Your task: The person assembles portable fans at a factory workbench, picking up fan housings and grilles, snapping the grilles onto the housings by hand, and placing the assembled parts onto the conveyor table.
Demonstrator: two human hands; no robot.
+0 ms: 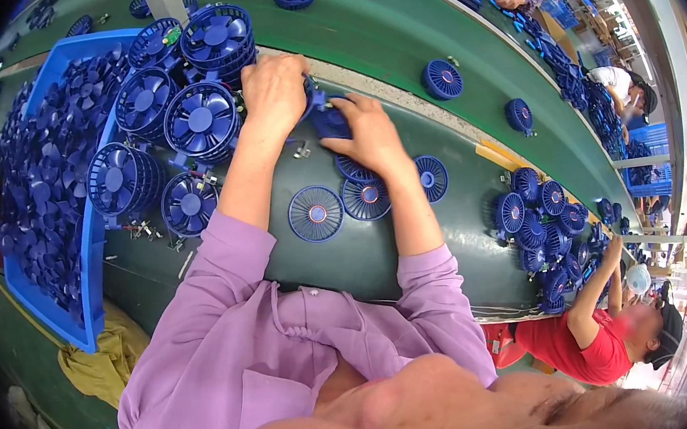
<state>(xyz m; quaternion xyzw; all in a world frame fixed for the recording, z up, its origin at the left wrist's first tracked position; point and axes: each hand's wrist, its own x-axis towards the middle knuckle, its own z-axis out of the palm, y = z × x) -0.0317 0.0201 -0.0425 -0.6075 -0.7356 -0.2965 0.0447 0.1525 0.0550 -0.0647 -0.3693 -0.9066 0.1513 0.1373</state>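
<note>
My left hand (pixel 274 92) is closed, its fingers curled over a blue fan part (pixel 311 99) that it mostly hides. Just right of it, my right hand (pixel 370 134) grips a dark blue piece (pixel 330 122) between thumb and fingers; the exact shape is covered. Below my right hand and forearm lie round blue fan grilles with orange centres, one of them in full view (pixel 316 214), another at the wrist (pixel 365 200). Left of my left hand stand stacks of blue fan housings with blades inside (pixel 200 119), small wires and circuit boards showing between them.
A blue bin (pixel 96 278) full of loose fan blades (pixel 44 191) stands at the left. Beyond a metal rail runs a green conveyor (pixel 374 23) carrying a few fans (pixel 441 79). More assembled fans (pixel 540 231) are heaped at the right, near a person in red (pixel 579 340).
</note>
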